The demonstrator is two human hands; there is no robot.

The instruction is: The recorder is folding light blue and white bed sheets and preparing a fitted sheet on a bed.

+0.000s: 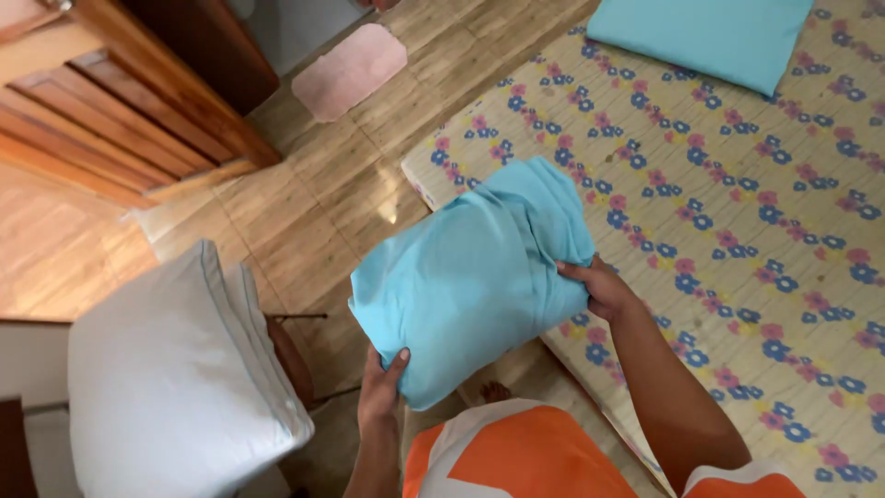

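I have one view only, from the camera worn on the person's head, so nothing is shared with a second view. It looks steeply down and slightly forward, close over the hands at lower centre of the frame. The horizon is tilted: the mattress (pixel 737 231) edge runs diagonally across the right half, the tiled floor (pixel 313 203) fills the upper middle, and the wooden door (pixel 138 101) sits in the upper left.
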